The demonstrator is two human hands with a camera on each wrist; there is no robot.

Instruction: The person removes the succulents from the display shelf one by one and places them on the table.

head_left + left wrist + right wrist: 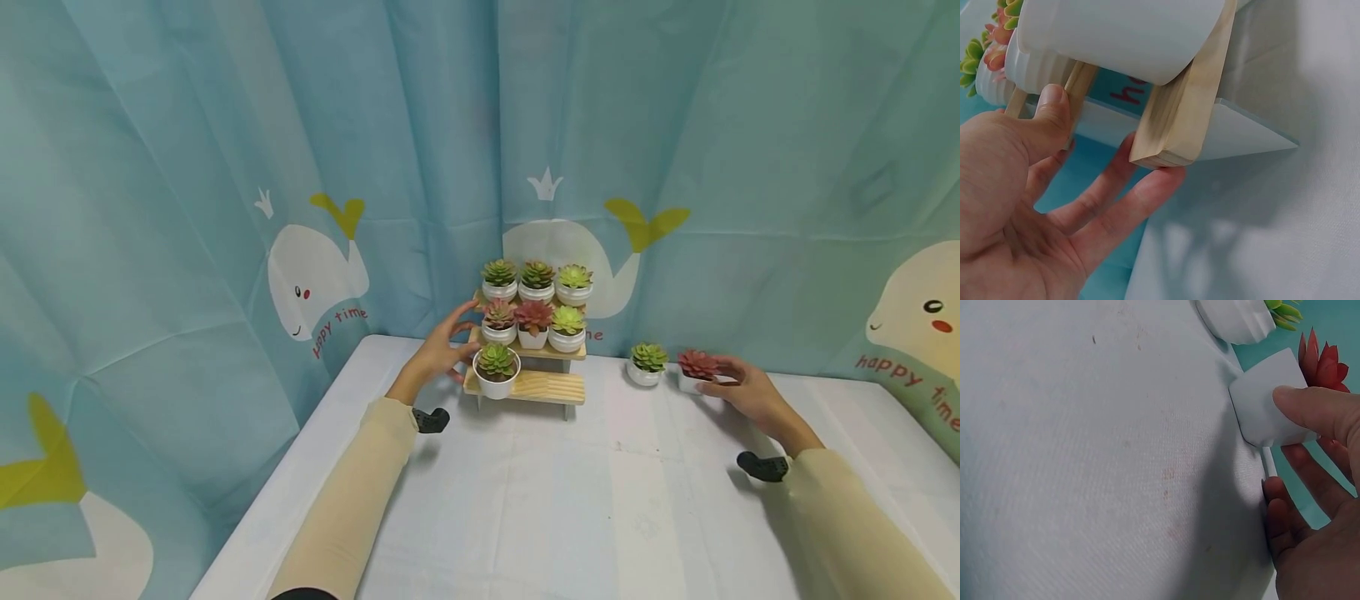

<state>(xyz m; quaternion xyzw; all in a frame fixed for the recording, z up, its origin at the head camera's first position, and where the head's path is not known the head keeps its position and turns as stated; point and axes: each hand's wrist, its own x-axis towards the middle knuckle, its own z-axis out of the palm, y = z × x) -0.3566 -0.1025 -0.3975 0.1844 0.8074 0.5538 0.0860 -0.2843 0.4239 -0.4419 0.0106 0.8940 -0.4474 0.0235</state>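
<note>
A three-tier wooden plant stand [543, 386] carries several small potted succulents, among them a green one in a round white pot [497, 373] at the left of the lowest step. My left hand [438, 350] holds the stand's left side. In the left wrist view the thumb lies on the middle plank [1079, 84], while straighter fingers [1125, 209] touch the end of the lowest plank [1175, 119]. My right hand [750, 392] grips a red succulent [697, 364] by its white square pot [1266, 400], thumb on the near face. This pot stands tilted in the right wrist view.
A green succulent in a white pot [647, 364] stands on the table just left of the red one. The white-clothed table [555, 500] ends at a blue curtain [450, 125] with whale prints. Dark wrist devices [761, 467] sit below the hands.
</note>
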